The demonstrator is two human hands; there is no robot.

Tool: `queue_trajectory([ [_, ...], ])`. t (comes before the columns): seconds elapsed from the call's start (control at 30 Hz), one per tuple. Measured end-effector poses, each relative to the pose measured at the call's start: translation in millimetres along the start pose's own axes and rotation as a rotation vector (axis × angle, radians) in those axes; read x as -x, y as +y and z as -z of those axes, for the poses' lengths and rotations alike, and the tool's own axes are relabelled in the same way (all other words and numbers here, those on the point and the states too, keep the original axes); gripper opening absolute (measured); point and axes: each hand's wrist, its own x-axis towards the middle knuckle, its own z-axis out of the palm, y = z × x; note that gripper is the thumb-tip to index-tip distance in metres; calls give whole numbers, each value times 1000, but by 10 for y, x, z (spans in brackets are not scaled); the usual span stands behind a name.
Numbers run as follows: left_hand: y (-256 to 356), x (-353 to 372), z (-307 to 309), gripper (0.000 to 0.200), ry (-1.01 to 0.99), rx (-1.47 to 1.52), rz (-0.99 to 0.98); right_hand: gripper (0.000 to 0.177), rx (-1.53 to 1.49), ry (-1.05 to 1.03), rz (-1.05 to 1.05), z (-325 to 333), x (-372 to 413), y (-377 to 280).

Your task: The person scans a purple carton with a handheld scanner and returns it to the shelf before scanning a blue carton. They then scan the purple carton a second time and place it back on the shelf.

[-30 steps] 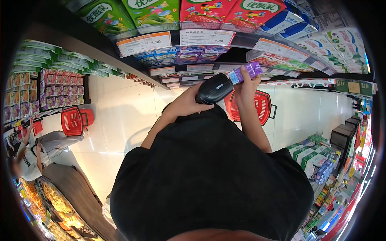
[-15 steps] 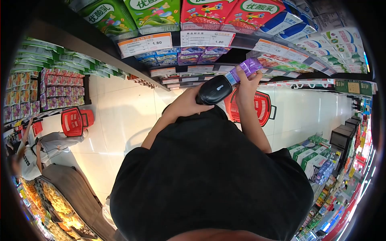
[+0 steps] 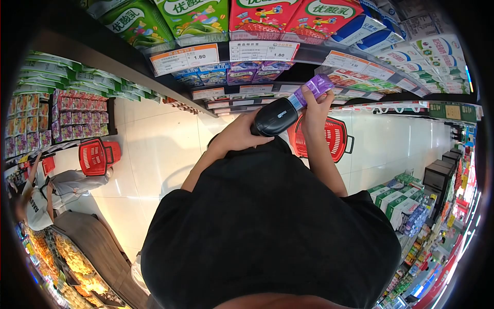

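My left hand (image 3: 234, 135) is closed around the handle of a black barcode scanner (image 3: 274, 117). Its head tilts up to the right, against or just short of the end of a small purple drink carton (image 3: 320, 85). That carton is gripped by my right hand (image 3: 315, 109), thumb and fingers pinching its side. A pale striped patch, like a barcode, shows on the carton end nearest the scanner. Below my right hand, a red shopping basket (image 3: 335, 138) is on the floor, partly hidden by my forearm.
A shelf ahead carries green cartons (image 3: 193, 18), red cartons (image 3: 262, 20) and price tags (image 3: 264, 51). Purple cartons (image 3: 241, 76) line a lower shelf. To the left, a person (image 3: 38, 203) stands near another red basket (image 3: 92, 157). Boxed goods (image 3: 396, 203) are stacked at right.
The scanner has rolled slightly in my left hand's grip, and the carton has turned a little. Both hands stay in nearly the same place.
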Motion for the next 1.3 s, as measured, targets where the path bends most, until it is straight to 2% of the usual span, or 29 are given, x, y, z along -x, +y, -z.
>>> queue_trajectory([
  [0.17, -5, -2, 1, 64, 8, -1, -11, 54, -113, -36, -25, 14, -12, 16],
  [0.23, -21, -6, 2, 64, 12, 2, -14, 31, -118, -18, -7, 14, -19, 34],
  [0.33, -41, -16, 2, 65, 2, -24, -22, 27, -108, -34, -18, 32, -30, 35],
  [0.7, -75, -33, -12, 68, 34, -72, -118, 29, -77, -23, -39, 44, -18, 11],
  [1.13, -38, 17, -28, 69, 35, 18, -51, 31, -77, -57, -9, 77, -23, 62],
  [1.2, -35, 17, -47, 61, 92, 60, -152, 32, -71, -65, 5, 87, -21, 75],
  [1.3, -95, 20, -56, 64, 135, 68, -189, 35, -52, -82, 28, 83, -13, 68],
])
